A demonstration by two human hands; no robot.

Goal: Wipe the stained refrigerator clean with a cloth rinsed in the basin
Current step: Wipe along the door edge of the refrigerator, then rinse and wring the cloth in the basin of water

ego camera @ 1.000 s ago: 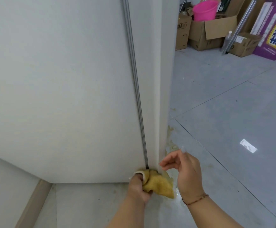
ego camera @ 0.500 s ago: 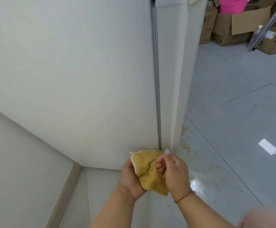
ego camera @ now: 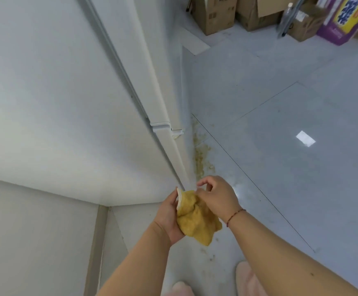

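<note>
Beside the white refrigerator point(ego camera: 67, 103), above the stained grey floor point(ego camera: 280, 167), the left hand point(ego camera: 169, 218) cups a limp, light yellow cloth point(ego camera: 195, 221) and the right hand point(ego camera: 216, 195) pinches its bunched top, probably the surest hold.

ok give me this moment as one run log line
left hand: grips yellow cloth | right hand: pinches cloth top | cloth: off refrigerator | yellowish stains: floor at fridge base | basin: not in view

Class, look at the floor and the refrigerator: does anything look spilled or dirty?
Yes. Yellowish splatter stains the grey floor along the refrigerator base, with a yellowish smear at its door seam. The floor nearby looks wet.
</note>
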